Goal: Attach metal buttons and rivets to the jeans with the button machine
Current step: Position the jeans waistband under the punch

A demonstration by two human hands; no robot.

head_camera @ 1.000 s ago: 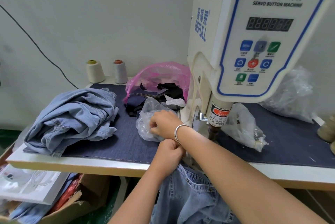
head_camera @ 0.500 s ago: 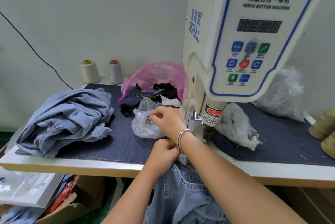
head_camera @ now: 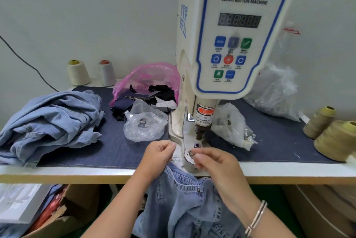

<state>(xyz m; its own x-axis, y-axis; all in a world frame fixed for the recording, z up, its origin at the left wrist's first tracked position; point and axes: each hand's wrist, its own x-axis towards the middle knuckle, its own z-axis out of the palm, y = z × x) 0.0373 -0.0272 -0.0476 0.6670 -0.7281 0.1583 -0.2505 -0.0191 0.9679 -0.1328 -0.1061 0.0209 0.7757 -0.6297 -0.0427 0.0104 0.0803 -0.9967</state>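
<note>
Jeans [head_camera: 185, 199] hanging off the front edge of the surface [head_camera: 289, 170], just below the button machine [head_camera: 227, 45]; top edge bunched up against the machine's base. Left hand [head_camera: 157, 158] curled, gripping that denim edge just left of the lower die [head_camera: 189, 156]. Right hand [head_camera: 215, 162] fingers pinched together on what looks like a small metal button [head_camera: 190, 153], set right at the die, directly under the punch [head_camera: 200, 132].

Risks, judged from here:
- Fingertips close under the punch, beside the finger-warning label; pinch injury if the machine cycles before the right hand clears.
- Button seated crooked or not fully in the die; bent or skewed attachment once pressed.
- Denim not yet over the die; bunched or doubled fabric under the punch means a button through the wrong layer or off position.
- Weight of the hanging jeans dragging fabric off the mark if the left grip slackens.
- Clear parts bag [head_camera: 144, 124] left of the machine, near the left hand; snag or spill possible.

Second pile of denim [head_camera: 50, 120] far left of the machine, untouched.
</note>
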